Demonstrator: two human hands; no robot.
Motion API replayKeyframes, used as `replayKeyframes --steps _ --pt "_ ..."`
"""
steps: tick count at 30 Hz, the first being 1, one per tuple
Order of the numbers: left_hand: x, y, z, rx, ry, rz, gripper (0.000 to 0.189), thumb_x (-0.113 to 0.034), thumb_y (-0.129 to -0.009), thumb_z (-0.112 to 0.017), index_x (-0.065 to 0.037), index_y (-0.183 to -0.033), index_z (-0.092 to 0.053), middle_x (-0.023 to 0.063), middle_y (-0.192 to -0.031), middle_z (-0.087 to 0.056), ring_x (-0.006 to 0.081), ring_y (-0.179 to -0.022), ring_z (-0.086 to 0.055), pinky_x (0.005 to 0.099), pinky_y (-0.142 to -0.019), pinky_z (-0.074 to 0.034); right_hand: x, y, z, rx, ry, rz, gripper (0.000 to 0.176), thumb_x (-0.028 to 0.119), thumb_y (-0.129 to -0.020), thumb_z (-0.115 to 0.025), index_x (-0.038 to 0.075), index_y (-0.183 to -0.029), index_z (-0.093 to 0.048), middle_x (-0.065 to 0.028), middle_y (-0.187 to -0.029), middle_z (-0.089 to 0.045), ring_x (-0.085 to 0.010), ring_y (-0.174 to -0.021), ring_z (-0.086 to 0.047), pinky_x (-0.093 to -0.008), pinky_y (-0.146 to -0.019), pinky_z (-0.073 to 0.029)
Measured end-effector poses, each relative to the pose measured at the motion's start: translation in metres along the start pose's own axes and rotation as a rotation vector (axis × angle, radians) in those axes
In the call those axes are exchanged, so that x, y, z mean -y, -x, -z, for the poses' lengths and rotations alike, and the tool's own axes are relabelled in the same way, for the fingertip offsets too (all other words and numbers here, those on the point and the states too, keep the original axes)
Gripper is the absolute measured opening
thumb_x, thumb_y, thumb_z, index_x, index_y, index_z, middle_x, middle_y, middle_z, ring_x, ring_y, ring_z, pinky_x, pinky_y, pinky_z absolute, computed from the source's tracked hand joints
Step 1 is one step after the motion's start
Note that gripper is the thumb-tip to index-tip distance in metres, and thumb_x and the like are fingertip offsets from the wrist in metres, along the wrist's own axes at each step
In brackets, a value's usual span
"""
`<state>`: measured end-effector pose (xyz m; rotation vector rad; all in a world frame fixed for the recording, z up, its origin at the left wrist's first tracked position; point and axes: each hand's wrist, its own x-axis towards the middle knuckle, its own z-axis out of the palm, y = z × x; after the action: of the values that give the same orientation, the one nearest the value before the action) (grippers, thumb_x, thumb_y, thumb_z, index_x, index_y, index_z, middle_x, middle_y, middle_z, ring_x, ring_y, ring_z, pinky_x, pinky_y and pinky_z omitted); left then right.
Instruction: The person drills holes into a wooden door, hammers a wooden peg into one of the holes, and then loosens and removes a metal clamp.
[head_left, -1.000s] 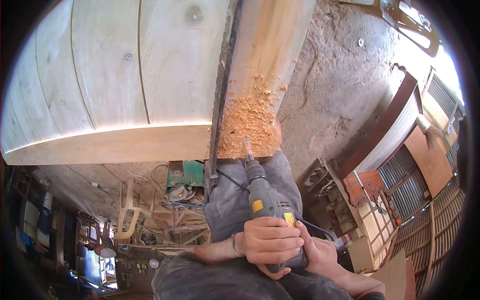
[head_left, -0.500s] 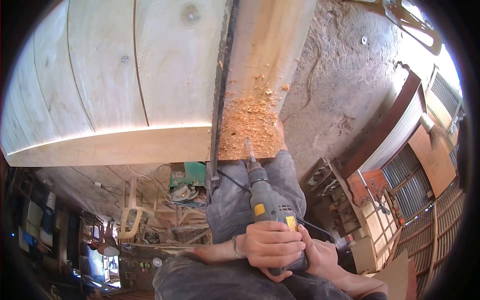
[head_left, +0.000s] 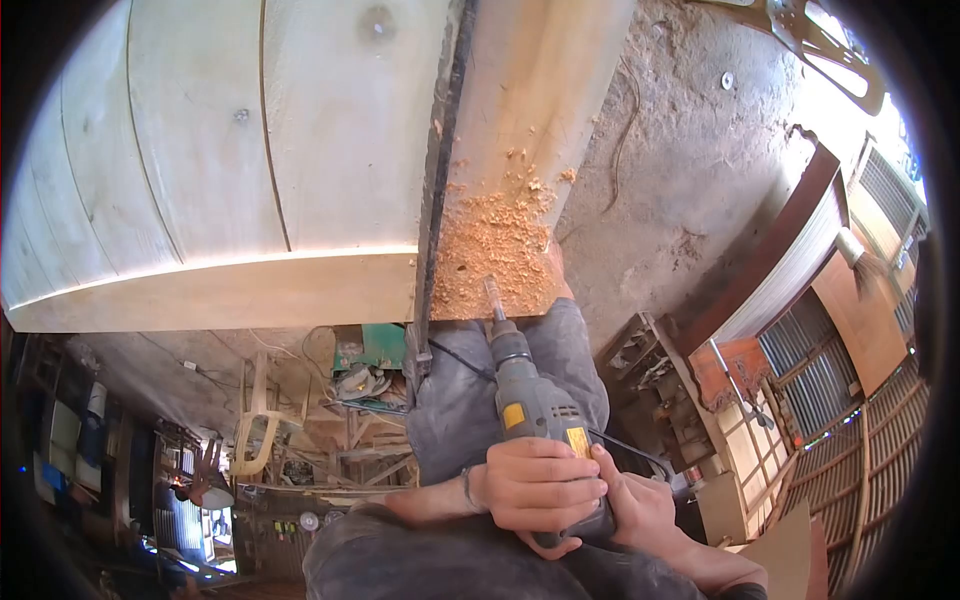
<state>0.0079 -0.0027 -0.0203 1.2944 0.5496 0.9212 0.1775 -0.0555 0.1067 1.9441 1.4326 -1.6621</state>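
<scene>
A grey power drill [head_left: 535,400] with yellow labels is held in both my hands, its chuck and bit pointing away from me. My left hand [head_left: 540,490], with a band at the wrist, has its fingers wrapped over the back of the drill body. My right hand [head_left: 645,505] closes on the drill's rear from the right, thumb along its side; its other fingers are largely hidden. The drill bit [head_left: 492,298] reaches over the near end of a wooden board [head_left: 540,90]. Orange wood shavings [head_left: 505,230] cover that end, around a small dark hole [head_left: 461,268].
A large panelled wooden piece [head_left: 340,150] lies left of the board, beyond a dark straight edge [head_left: 440,170]. My legs [head_left: 575,365] are beneath the board's end. A cord runs by the drill. A wooden shelf unit [head_left: 650,390] stands at right, and a green object [head_left: 382,345] lies below left.
The whole view has shifted slightly to the left. The drill and both hands keep the same hold, with the bit still over the shavings.
</scene>
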Motion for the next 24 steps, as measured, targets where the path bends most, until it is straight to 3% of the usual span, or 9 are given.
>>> replayKeyframes --steps 17,24 --pt "0.010 -0.006 -0.002 0.027 -0.023 -0.006 0.021 -0.031 -0.081 -0.064 -0.010 -0.079 -0.069 0.0030 -0.084 -0.074 0.0187 -0.081 -0.073 0.0273 -0.068 -0.054 -0.012 -0.007 -0.007 -0.041 -0.057 0.031 0.087 0.012 -0.058 -0.066 -0.002 -0.142 -0.048 0.0021 -0.063 -0.051 -0.0126 -0.053 -0.056 -0.0269 -0.048 -0.044" --pt "0.012 0.000 -0.003 0.000 -0.021 -0.015 0.024 -0.032 -0.080 -0.065 -0.009 -0.085 -0.070 0.0046 -0.089 -0.074 0.0197 -0.084 -0.072 0.0299 -0.073 -0.055 -0.011 -0.009 -0.005 -0.019 -0.039 0.031 0.083 0.010 -0.060 -0.065 -0.003 -0.141 -0.049 0.0016 -0.064 -0.052 -0.0127 -0.053 -0.056 -0.0265 -0.047 -0.044"
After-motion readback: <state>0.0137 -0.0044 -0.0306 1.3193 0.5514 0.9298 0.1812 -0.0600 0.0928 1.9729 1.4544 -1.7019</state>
